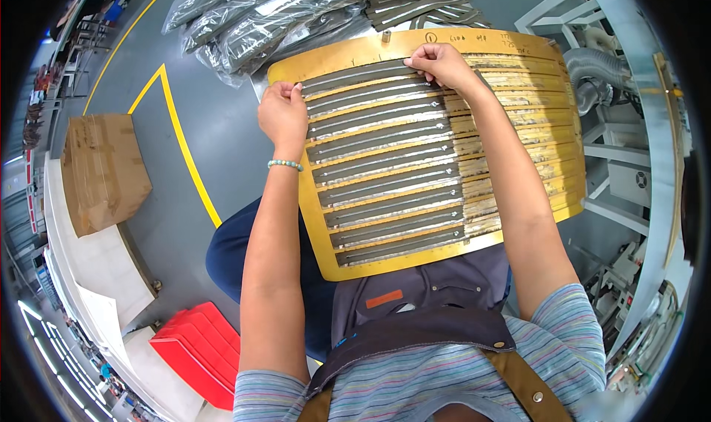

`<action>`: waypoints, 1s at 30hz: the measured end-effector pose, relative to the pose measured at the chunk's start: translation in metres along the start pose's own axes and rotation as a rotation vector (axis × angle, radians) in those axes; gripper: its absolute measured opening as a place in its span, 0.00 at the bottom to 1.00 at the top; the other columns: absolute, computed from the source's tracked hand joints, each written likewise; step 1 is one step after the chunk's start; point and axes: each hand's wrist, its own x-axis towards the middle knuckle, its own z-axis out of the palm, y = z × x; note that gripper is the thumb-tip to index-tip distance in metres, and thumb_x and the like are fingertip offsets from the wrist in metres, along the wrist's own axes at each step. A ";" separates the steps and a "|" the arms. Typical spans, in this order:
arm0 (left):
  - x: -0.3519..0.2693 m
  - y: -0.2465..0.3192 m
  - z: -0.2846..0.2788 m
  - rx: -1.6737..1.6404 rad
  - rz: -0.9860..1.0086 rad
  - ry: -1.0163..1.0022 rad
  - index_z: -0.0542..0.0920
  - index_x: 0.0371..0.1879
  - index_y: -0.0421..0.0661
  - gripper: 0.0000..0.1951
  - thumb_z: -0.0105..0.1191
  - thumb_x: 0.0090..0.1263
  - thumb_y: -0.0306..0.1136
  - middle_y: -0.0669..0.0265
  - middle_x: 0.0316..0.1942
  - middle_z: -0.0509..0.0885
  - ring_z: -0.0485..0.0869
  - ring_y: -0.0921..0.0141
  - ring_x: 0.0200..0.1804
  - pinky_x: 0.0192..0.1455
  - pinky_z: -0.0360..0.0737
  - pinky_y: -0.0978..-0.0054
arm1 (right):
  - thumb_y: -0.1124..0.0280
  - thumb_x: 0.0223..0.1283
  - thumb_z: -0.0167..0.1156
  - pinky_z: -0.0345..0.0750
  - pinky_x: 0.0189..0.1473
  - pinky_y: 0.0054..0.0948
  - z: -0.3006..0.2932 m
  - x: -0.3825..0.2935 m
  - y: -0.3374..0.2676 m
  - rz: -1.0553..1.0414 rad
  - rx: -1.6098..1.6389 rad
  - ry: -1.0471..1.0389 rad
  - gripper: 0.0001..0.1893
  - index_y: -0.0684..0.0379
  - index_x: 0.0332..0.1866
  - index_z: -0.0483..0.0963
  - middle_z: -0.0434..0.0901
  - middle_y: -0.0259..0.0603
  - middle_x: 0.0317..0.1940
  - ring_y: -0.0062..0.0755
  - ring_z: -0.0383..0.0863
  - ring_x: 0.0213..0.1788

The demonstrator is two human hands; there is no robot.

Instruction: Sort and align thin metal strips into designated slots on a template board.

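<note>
A yellow slotted board lies before me, tilted in view, with handwriting along its far edge. Dark grey zipper strips with shiny centre lines fill several slots on its left half. At the far row, my left hand pinches the left end of the top zipper strip. My right hand pinches that strip near its right end, fingertips close to the board. Worn, patchy slots without strips cover the right half, partly hidden by my right forearm.
Clear plastic bags of dark strips lie beyond the board, beside loose zipper strips. A cardboard box and red plastic bins stand at left. A flexible duct and white metal frame are at right.
</note>
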 end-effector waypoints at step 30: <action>0.004 -0.017 0.021 0.336 0.056 -0.009 0.66 0.80 0.37 0.45 0.65 0.75 0.58 0.48 0.81 0.63 0.59 0.48 0.83 0.74 0.66 0.37 | 0.64 0.66 0.75 0.82 0.41 0.40 0.031 -0.011 0.013 -0.446 -0.350 0.505 0.12 0.64 0.40 0.84 0.88 0.50 0.35 0.49 0.87 0.33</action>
